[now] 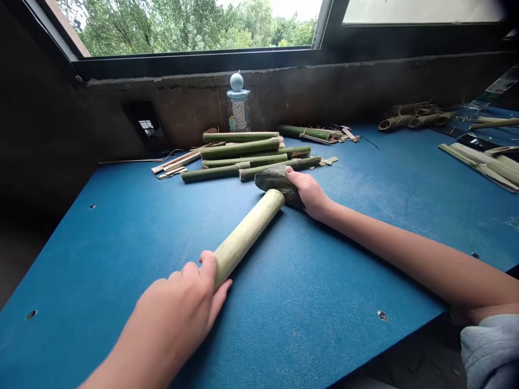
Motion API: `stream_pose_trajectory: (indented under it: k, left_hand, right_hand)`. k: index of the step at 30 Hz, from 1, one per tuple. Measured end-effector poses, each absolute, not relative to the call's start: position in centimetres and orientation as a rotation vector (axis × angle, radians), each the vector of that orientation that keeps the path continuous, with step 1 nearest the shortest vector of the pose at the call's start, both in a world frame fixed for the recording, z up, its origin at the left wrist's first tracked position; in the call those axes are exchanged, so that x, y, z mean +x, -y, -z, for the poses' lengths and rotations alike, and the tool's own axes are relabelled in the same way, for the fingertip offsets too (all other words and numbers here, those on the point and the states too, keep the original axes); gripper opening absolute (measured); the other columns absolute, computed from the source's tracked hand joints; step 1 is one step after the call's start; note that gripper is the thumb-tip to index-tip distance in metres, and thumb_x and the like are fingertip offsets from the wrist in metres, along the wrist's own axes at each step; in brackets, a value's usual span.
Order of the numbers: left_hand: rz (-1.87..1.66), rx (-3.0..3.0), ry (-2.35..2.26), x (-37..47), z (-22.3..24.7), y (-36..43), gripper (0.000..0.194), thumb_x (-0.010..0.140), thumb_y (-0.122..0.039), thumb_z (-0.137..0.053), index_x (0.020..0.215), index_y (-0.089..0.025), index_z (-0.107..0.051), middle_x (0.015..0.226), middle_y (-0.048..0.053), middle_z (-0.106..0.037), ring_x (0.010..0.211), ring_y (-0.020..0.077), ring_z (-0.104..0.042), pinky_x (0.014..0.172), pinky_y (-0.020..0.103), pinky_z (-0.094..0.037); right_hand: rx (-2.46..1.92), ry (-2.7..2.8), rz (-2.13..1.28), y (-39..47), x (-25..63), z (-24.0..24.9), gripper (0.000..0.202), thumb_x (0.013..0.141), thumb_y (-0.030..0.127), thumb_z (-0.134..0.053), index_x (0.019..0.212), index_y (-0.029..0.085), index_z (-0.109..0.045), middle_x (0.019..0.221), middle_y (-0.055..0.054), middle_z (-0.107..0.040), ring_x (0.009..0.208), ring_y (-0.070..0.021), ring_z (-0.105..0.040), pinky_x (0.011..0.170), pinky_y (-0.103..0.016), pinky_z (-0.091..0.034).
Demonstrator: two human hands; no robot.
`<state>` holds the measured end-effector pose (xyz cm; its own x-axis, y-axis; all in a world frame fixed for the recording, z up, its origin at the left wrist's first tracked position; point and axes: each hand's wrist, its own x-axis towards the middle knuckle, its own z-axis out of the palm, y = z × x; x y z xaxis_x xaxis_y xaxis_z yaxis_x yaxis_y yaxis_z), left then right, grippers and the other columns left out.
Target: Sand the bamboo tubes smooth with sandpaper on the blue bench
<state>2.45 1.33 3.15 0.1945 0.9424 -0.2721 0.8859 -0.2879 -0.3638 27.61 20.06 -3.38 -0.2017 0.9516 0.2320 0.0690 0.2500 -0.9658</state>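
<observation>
My left hand (184,297) is wrapped round the lower end of a pale, peeled bamboo tube (249,232), which slants away over the blue table. Its far end meets a dark grey-green stone (275,181); whether they press together or merely overlap in view, I cannot tell. The stone is gripped by my right hand (310,192), thumb on top, fingers mostly hidden behind it. Just beyond lie several green bamboo pieces (243,147), stacked side by side, one of them close behind the stone.
The blue table (121,259) has metal-lined holes. A glass jar with a light blue ball lid (238,108) stands by the wall. More bamboo (306,132) lies at the back, with split strips (482,165) and tied tubes (413,119) rightward. A plastic bottle (497,89) is far right.
</observation>
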Motion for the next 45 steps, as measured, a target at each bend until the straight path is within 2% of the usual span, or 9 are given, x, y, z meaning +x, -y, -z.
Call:
stream_pose_trajectory:
  k: [3,6,16,20,25,30,33,40,45]
  left_hand:
    - [-0.724,-2.576,2.089,0.8,-4.9,-3.7,0.051,0.097,-0.058,-0.018,0.104,-0.019,-0.050,0.067,0.003,-0.062,0.061,0.0255,-0.063,0.051,0.031,-0.031]
    - [-0.714,-2.675,2.203,-0.2,-5.9,-5.1,0.052,0.094,-0.065,-0.016,0.093,-0.023,-0.046,0.068,0.002,-0.063,0.065,0.0246,-0.062,0.055,0.032,-0.033]
    - [-0.808,-2.450,1.795,2.1,-3.8,-2.4,0.048,0.099,-0.046,-0.024,0.115,-0.013,-0.056,0.068,0.008,-0.063,0.055,0.0268,-0.063,0.048,0.031,-0.032]
    - [-0.574,-2.137,1.440,3.7,-1.7,0.7,0.047,0.099,-0.036,-0.030,0.125,-0.006,-0.056,0.066,0.007,-0.055,0.051,0.0227,-0.058,0.045,0.028,-0.034]
    - [-0.555,-2.204,1.537,3.0,-2.5,0.2,0.049,0.100,-0.041,-0.027,0.121,-0.009,-0.057,0.065,0.006,-0.056,0.053,0.0239,-0.060,0.046,0.029,-0.034]
    - [-0.726,-2.601,2.149,0.3,-5.1,-4.2,0.058,0.094,-0.065,-0.019,0.105,-0.020,-0.055,0.068,0.004,-0.064,0.064,0.0271,-0.065,0.053,0.033,-0.035]
    - [-0.737,-2.644,2.278,-0.2,-5.6,-5.3,0.061,0.090,-0.072,-0.017,0.101,-0.023,-0.052,0.073,0.003,-0.066,0.070,0.0263,-0.064,0.059,0.034,-0.038]
    - [-0.893,-2.516,2.052,1.6,-4.9,-4.1,0.053,0.095,-0.059,-0.015,0.097,-0.020,-0.050,0.064,0.005,-0.062,0.063,0.0300,-0.065,0.052,0.033,-0.029]
    - [-0.819,-2.326,1.723,3.8,-3.8,-1.4,0.055,0.099,-0.046,-0.019,0.114,-0.011,-0.058,0.064,0.010,-0.060,0.055,0.0275,-0.063,0.046,0.030,-0.026]
  right_hand:
    - [-0.989,1.621,-0.956,-19.2,27.8,3.1,0.055,0.089,0.068,-0.049,0.064,0.019,-0.051,0.062,0.002,-0.048,0.060,-0.0130,-0.045,0.061,-0.028,-0.040]
    - [-0.987,1.892,-0.749,-18.2,27.7,2.5,0.058,0.091,0.070,-0.041,0.060,0.021,-0.038,0.056,0.004,-0.034,0.054,-0.0103,-0.032,0.053,-0.027,-0.029]
    - [-1.062,2.201,-0.479,-18.7,26.7,2.0,0.047,0.099,0.046,-0.037,0.066,0.017,-0.053,0.056,0.002,-0.046,0.053,-0.0109,-0.041,0.055,-0.026,-0.029]
    - [-1.072,2.170,-0.814,-20.2,26.3,2.0,0.049,0.094,0.052,-0.045,0.067,0.015,-0.063,0.061,0.000,-0.056,0.063,-0.0136,-0.052,0.062,-0.026,-0.037]
    - [-1.011,1.453,-1.256,-20.6,27.4,3.0,0.050,0.092,0.061,-0.049,0.090,0.015,-0.068,0.082,-0.005,-0.069,0.077,-0.0187,-0.062,0.072,-0.030,-0.049]
    - [-1.022,1.720,-0.794,-18.8,28.3,2.6,0.051,0.095,0.059,-0.045,0.067,0.019,-0.056,0.061,0.000,-0.054,0.058,-0.0137,-0.050,0.058,-0.026,-0.040]
    - [-0.930,2.111,-0.525,-17.5,28.0,2.0,0.047,0.100,0.050,-0.040,0.068,0.018,-0.055,0.061,0.001,-0.052,0.057,-0.0128,-0.048,0.059,-0.026,-0.035]
    - [-0.983,2.307,-0.293,-16.5,27.1,1.3,0.035,0.103,0.034,-0.037,0.090,0.015,-0.064,0.074,-0.005,-0.065,0.063,-0.0158,-0.055,0.063,-0.026,-0.035]
    - [-1.192,2.377,-0.191,-18.1,25.6,0.4,0.038,0.102,0.032,-0.039,0.079,0.015,-0.064,0.064,-0.003,-0.060,0.057,-0.0144,-0.048,0.062,-0.029,-0.027]
